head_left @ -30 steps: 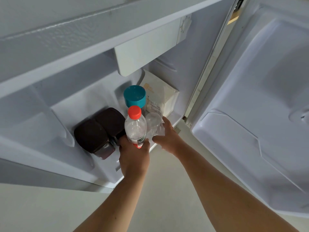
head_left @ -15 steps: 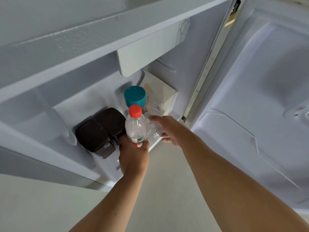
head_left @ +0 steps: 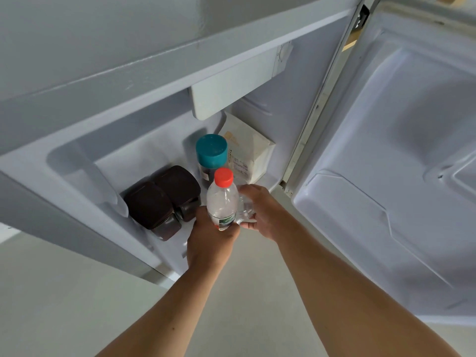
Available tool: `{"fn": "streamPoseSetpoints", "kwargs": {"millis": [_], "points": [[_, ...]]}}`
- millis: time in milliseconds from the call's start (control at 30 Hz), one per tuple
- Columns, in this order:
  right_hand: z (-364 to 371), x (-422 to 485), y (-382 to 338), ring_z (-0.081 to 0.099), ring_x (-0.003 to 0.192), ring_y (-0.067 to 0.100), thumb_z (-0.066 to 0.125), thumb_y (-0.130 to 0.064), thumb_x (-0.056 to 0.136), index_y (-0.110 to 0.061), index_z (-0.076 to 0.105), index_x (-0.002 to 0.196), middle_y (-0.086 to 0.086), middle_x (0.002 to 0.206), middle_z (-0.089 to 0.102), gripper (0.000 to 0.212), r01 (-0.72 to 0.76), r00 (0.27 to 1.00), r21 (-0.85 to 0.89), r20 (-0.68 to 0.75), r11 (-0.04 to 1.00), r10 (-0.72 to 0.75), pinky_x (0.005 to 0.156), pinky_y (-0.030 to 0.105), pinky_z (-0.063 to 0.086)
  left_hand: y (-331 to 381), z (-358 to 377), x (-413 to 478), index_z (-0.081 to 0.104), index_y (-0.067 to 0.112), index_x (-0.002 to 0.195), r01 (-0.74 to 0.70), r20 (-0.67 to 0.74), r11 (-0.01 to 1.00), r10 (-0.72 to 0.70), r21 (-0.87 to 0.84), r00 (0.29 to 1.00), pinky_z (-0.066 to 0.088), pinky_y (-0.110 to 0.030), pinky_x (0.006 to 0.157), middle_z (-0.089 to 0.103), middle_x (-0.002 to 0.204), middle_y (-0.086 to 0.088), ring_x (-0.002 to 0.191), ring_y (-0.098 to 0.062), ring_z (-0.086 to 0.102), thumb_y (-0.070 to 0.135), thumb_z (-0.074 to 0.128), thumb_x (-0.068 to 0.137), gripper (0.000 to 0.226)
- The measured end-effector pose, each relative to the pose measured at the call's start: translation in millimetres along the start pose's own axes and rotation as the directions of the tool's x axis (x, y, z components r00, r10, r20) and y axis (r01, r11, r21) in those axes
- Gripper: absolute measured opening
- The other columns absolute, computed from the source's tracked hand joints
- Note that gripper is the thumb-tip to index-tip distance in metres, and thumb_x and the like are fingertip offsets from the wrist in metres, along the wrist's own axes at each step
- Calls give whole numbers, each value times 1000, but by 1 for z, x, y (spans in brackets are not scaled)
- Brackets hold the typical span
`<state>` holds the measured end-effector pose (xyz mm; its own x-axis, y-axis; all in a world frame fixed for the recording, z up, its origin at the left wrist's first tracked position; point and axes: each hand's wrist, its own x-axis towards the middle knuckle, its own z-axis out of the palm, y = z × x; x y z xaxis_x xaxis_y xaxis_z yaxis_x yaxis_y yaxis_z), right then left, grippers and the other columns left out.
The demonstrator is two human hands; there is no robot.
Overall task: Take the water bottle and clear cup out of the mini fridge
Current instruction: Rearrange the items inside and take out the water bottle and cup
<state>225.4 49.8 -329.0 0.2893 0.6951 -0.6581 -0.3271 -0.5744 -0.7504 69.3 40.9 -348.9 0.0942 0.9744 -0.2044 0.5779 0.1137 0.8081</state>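
Left hand (head_left: 210, 243) wrapped round the lower half of the bottle (head_left: 222, 202), upright at the fridge (head_left: 144, 161) front edge, red cap up. Right hand (head_left: 265, 212) curled round the cup (head_left: 244, 208), touching the bottle's right side. Behind: teal-lid jar (head_left: 211, 153), two dark jars (head_left: 164, 202), carton (head_left: 247, 153). Door (head_left: 386, 163) open at right

Clear glossy plastic water bottle (head_left: 222, 202); transparent plastic cup (head_left: 244, 207); smooth white plastic fridge lining (head_left: 386, 150); matt paper carton (head_left: 253, 153).
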Motion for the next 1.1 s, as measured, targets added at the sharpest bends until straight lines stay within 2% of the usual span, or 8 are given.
{"fn": "streamPoseSetpoints", "kwargs": {"millis": [200, 333, 433, 533, 700, 933, 1000, 1100], "points": [[-21, -18, 8, 62, 118, 35, 79, -53, 58, -31, 61, 120, 16, 130, 60, 68, -16, 1000, 129, 0, 991, 16, 91, 48, 56, 4, -10, -6, 34, 56, 106, -6, 71, 1000, 6, 7, 997, 45, -30, 69, 62, 89, 24, 84, -14, 62, 55, 71, 66, 55], [-39, -33, 19, 65, 99, 32, 81, -55, 51, -28, 61, 121, 14, 120, 63, 78, -49, 999, 152, 19, 987, 47, 77, 41, 56, 8, -15, -15, 43, 46, 110, -44, 90, 999, 41, 29, 995, 53, -35, 74, 68, 95, 19, 88, -16, 68, 53, 74, 69, 51], [-47, -47, 27, 67, 90, 29, 80, -57, 55, -32, 67, 119, 9, 107, 68, 70, -38, 999, 136, 28, 990, 35, 72, 39, 55, 8, -18, -28, 47, 42, 117, -56, 107, 998, 53, 22, 993, 55, -36, 79, 70, 100, 17, 92, -17, 69, 49, 78, 74, 54], [-54, -64, 33, 67, 92, 29, 79, -58, 61, -34, 66, 124, 10, 112, 66, 69, -17, 999, 119, 42, 993, 12, 73, 39, 56, 7, -23, -43, 48, 38, 125, -70, 113, 997, 66, 28, 991, 51, -32, 78, 71, 104, 15, 95, -16, 68, 48, 80, 77, 59], [-61, -97, 42, 66, 104, 34, 78, -61, 58, -33, 61, 132, 18, 135, 61, 80, 9, 996, 76, 83, 997, -15, 81, 41, 55, 8, -33, -69, 47, 41, 124, -93, 130, 995, 89, 27, 988, 58, -36, 80, 71, 102, 18, 94, -14, 70, 51, 79, 75, 59], [-67, -141, 66, 65, 100, 33, 79, -58, 57, -30, 60, 136, 20, 127, 63, 86, 10, 992, 73, 122, 997, -19, 81, 41, 52, 8, -59, -111, 42, 58, 125, -140, 147, 989, 132, 42, 980, 45, -17, 61, 64, 92, 42, 78, 13, 61, 64, 74, 69, 65], [-65, -150, 75, 66, 99, 32, 80, -57, 58, -28, 60, 137, 19, 128, 64, 87, 9, 990, 67, 141, 998, -18, 79, 40, 52, 2, -66, -124, 43, 60, 124, -150, 137, 987, 141, 56, 980, 46, -18, 60, 62, 93, 46, 80, 11, 62, 65, 75, 69, 64], [-57, -163, 89, 67, 100, 32, 80, -55, 60, -26, 60, 137, 20, 135, 64, 85, 11, 986, 47, 166, 999, -18, 80, 40, 53, -14, -77, -142, 45, 59, 125, -144, 126, 987, 134, 74, 983, 53, -24, 65, 67, 94, 38, 85, 4, 67, 66, 75, 70, 63]]}}
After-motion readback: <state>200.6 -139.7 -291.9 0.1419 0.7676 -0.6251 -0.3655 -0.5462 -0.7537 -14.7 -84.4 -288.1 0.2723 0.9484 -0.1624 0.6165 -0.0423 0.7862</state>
